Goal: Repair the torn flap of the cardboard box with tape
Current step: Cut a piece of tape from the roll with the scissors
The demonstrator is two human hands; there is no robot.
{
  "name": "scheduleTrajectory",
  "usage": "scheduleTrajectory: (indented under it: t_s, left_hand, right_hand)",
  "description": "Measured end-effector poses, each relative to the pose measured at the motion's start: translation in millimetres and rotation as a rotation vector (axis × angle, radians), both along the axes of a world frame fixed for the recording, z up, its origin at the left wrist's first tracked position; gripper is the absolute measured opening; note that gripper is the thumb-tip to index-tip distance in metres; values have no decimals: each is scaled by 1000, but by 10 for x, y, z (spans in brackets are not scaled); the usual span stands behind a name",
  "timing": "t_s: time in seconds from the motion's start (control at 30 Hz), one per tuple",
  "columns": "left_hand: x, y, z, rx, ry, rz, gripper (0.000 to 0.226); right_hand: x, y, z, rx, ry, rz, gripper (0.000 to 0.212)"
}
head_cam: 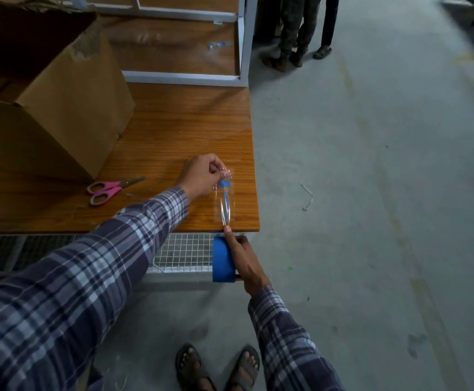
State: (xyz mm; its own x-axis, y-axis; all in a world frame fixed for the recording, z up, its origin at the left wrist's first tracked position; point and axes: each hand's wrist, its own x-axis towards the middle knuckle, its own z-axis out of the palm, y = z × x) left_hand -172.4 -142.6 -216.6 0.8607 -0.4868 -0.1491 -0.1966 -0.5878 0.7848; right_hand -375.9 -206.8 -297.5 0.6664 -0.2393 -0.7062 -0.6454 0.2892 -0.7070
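A large open cardboard box stands at the left of the wooden table. My right hand grips a blue tape roll just below the table's near right corner. A strip of clear tape stretches up from the roll. My left hand pinches the free end of that strip above the table, to the right of the box. The torn flap is not visible from here.
Pink-handled scissors lie on the table between the box and my left hand. A white metal frame stands at the table's far end. Other people's legs stand beyond it on the concrete floor. A wire mesh shelf sits under the table.
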Motion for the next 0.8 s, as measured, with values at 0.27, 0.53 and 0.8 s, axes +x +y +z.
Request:
scheduleTrajectory:
  t_s: [0.27,0.53,0.8]
  left_hand:
    - [21,3,-32,-19,21,8,9]
    - [32,9,24,25,8,-23,9]
    - [53,43,52,7,27,-45,6]
  right_hand:
    - [73,-196,96,-84,-23,204,59]
    - [67,-289,119,-401,14,384,61]
    - [142,-292,553,-1235,-36,54,95]
